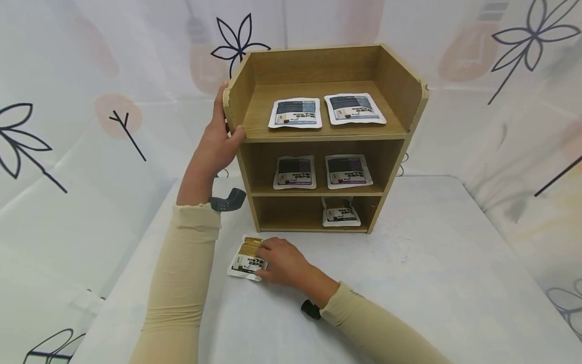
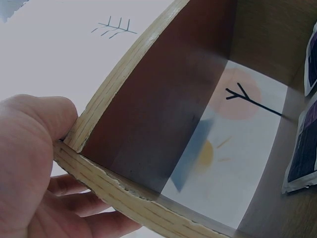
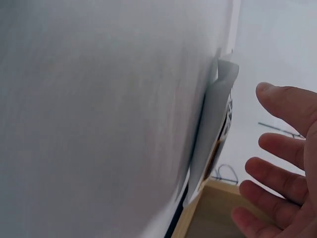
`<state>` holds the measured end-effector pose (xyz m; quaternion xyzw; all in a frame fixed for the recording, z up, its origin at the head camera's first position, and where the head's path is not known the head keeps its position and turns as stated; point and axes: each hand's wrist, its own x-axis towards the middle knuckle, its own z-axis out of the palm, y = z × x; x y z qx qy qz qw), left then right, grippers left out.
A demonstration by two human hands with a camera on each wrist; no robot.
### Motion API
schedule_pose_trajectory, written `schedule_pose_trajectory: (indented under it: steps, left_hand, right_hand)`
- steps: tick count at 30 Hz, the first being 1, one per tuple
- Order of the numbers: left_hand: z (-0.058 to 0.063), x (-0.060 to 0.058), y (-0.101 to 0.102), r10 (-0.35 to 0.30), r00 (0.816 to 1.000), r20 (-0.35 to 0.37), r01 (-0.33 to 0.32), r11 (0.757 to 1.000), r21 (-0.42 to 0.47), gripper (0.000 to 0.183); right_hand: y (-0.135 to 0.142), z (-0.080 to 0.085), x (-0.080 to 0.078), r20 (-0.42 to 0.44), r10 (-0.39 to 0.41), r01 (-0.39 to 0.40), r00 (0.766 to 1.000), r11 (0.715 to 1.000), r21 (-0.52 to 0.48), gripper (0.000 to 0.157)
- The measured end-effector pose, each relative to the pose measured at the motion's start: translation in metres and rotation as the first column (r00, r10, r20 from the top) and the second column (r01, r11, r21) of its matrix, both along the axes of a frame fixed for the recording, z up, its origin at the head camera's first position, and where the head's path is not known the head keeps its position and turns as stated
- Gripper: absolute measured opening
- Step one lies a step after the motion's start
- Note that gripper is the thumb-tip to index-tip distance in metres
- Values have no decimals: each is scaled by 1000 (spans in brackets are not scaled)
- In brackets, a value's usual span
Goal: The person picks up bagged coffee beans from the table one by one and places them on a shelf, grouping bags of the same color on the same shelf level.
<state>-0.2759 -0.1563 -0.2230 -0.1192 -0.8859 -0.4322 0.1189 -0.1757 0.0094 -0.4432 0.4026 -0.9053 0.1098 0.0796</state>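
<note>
My left hand (image 1: pixel 214 144) grips the left side panel of a three-tier wooden shelf (image 1: pixel 313 137). In the left wrist view the thumb (image 2: pixel 54 116) lies at the corner of the wood, with the other fingers behind it. A flat white pouch with a gold label (image 1: pixel 247 263) lies on the table just left of the shelf's front. Over the pouch's right edge is my right hand (image 1: pixel 284 260). The right wrist view shows the pouch (image 3: pixel 213 124) edge-on, with the fingers (image 3: pixel 280 176) spread loosely beside it and a gap between.
Two blue-label pouches (image 1: pixel 296 113) lie on the top tier. Two purple-label pouches (image 1: pixel 295 173) stand in the middle tier. One dark-label pouch (image 1: pixel 341 213) leans at the right of the bottom tier. A patterned curtain (image 1: pixel 150 55) hangs behind the white table (image 1: pixel 436 263).
</note>
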Motion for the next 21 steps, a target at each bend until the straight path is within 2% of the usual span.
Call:
schedule_pose_trajectory:
  steps: [9, 21]
  left_hand:
    - [0, 0, 1, -3, 1000, -11, 3, 1000, -2, 82]
    - [0, 0, 0, -9, 1000, 1, 9, 1000, 0, 82]
  right_hand:
    - [-14, -2, 3, 94, 0, -5, 996, 998, 56, 53]
    - [-29, -10, 1, 64, 11, -16, 998, 996, 93, 54]
